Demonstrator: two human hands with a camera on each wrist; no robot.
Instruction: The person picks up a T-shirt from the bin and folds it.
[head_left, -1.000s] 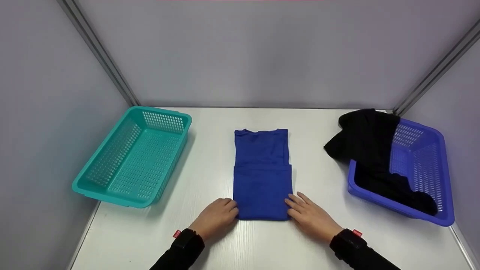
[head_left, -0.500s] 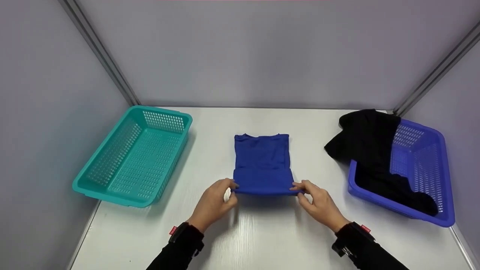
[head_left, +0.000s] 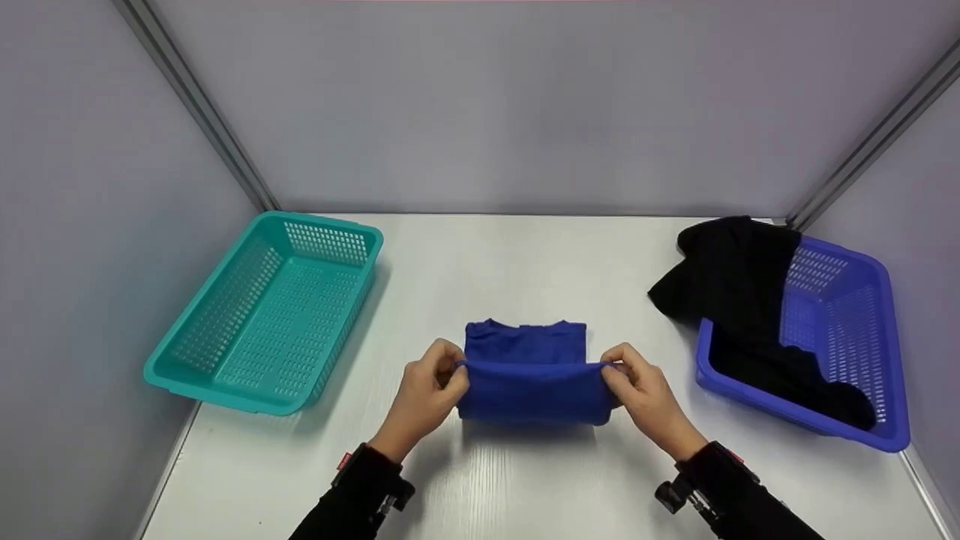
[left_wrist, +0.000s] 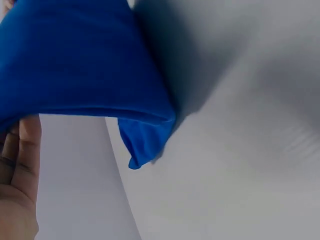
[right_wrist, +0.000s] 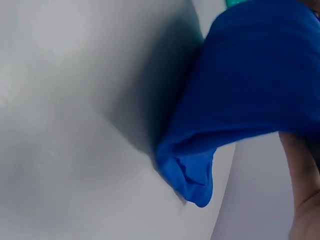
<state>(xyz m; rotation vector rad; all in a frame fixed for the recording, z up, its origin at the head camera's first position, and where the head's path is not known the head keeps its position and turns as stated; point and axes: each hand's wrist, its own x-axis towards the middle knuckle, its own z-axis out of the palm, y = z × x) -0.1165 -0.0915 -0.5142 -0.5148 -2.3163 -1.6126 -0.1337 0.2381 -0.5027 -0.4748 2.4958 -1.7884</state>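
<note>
A folded blue shirt [head_left: 534,394] is at the middle of the white table, its folded part raised and its neckline end lying flat behind. My left hand [head_left: 426,394] pinches the raised edge at its left corner between thumb and fingers. At the right corner my right hand [head_left: 646,396] pinches the same edge. In the left wrist view the blue cloth [left_wrist: 80,65] hangs above the table, with part of the left hand [left_wrist: 20,180] below it. The right wrist view shows the cloth [right_wrist: 250,80] lifted likewise, beside the right hand [right_wrist: 302,185]; fingertips are hidden there.
A teal perforated basket [head_left: 259,401] with nothing in it stands on the left. On the right is a purple basket [head_left: 892,337], with black cloth [head_left: 739,277] draped over its left side and rim. Grey-white walls [head_left: 480,105] enclose the table [head_left: 510,487] at the back and sides.
Both hands went from resting beside the flat shirt to pinching its near edge and lifting it. The near part is raised, and the neckline end has slid toward the person.
</note>
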